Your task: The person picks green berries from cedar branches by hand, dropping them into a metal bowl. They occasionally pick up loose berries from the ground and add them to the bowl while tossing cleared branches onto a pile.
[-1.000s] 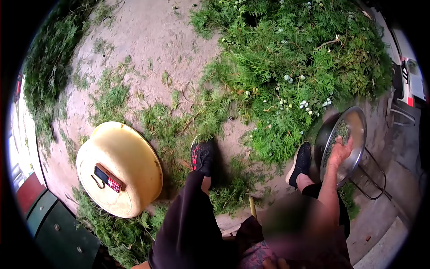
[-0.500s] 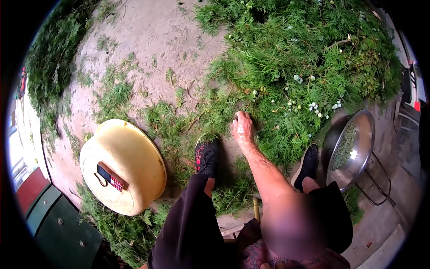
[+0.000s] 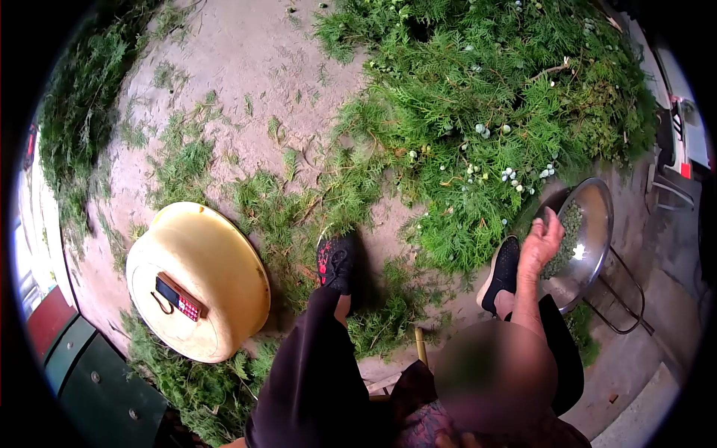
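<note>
My right hand (image 3: 541, 243) is over the left rim of a steel bowl (image 3: 600, 231), its fingers bent together. Whatever they may hold is too small to make out. Many small green berries (image 3: 571, 231) lie inside the tilted-looking bowl. To the left of it spreads a large heap of green conifer branches (image 3: 463, 97), with pale bluish berries (image 3: 511, 177) among the sprigs. At the bottom edge, in front of the patterned shirt, some fingers of my left hand (image 3: 457, 440) show; most of that hand is cut off.
An upturned yellow basin (image 3: 224, 261) stands at the left with a red mobile phone (image 3: 179, 297) on it. My shoes (image 3: 334, 261) rest among loose sprigs. A metal stand (image 3: 635, 299) is beside the bowl. More branches (image 3: 82, 97) lie at the far left.
My right hand has moved right, from the ground beside the branch heap to the steel bowl. The view has shifted slightly. The basin and phone stay in place.
</note>
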Demonstrator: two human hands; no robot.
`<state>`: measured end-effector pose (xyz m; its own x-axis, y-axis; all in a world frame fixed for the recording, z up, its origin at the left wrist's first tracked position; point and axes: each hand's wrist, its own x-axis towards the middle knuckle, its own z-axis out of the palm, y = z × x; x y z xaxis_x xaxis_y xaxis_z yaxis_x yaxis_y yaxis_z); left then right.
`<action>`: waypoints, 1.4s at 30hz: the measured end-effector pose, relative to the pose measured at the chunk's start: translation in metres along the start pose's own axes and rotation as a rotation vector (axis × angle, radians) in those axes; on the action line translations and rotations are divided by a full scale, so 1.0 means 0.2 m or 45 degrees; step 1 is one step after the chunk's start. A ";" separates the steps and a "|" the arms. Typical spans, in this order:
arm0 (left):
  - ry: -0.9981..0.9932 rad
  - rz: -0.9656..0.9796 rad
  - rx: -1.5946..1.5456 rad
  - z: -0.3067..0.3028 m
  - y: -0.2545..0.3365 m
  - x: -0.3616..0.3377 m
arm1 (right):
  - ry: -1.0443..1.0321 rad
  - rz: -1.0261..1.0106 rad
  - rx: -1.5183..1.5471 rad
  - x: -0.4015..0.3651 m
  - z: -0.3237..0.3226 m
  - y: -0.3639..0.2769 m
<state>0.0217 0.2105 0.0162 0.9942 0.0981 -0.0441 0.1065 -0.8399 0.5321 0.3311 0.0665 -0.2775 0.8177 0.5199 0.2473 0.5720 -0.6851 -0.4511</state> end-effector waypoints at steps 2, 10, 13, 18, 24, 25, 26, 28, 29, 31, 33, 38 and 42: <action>-0.005 0.000 0.001 0.00 0.00 0.01 | -0.483 0.231 0.652 -0.16 0.30 -0.25; -0.023 -0.005 -0.004 0.01 -0.03 0.01 | -1.496 -0.132 0.192 -0.79 0.96 -0.99; -0.013 -0.010 -0.011 0.01 -0.04 0.00 | -1.668 -0.376 0.624 -0.89 0.83 -1.10; -0.001 -0.017 -0.029 0.00 -0.05 -0.03 | -0.979 -0.362 0.710 -0.73 0.76 -1.10; 0.010 -0.027 -0.024 0.00 -0.04 -0.03 | -0.924 -0.567 -0.291 -0.48 0.85 -0.90; 0.013 -0.028 -0.023 -0.01 -0.03 -0.03 | -0.921 -0.565 -0.302 -0.48 0.86 -0.85; 0.016 -0.029 -0.022 -0.01 -0.02 -0.03 | -0.943 -0.480 -0.112 -0.49 0.84 -0.79; 0.018 -0.026 -0.015 -0.01 0.00 -0.03 | -0.794 -0.312 0.317 -0.48 0.76 -0.74; 0.021 -0.022 -0.012 -0.01 0.02 -0.03 | -0.773 -0.128 0.582 -0.47 0.70 -0.71; 0.034 -0.020 -0.004 -0.02 0.06 -0.02 | -0.789 0.626 1.203 -0.45 0.52 -0.74; 0.047 -0.021 0.002 -0.03 0.13 -0.01 | -0.803 0.851 1.473 -0.42 0.39 -0.68; -0.156 -0.179 -0.109 0.01 0.22 0.01 | -0.694 0.854 1.606 -0.37 0.06 -0.64; 0.001 -0.197 0.081 0.14 0.22 0.04 | -0.601 0.687 1.700 -0.29 -0.31 -0.72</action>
<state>0.0356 0.1594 0.0164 0.9658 0.2295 -0.1209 0.2593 -0.8467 0.4646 0.2054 0.1027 -0.1742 0.6603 0.6538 -0.3695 -0.4694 -0.0248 -0.8827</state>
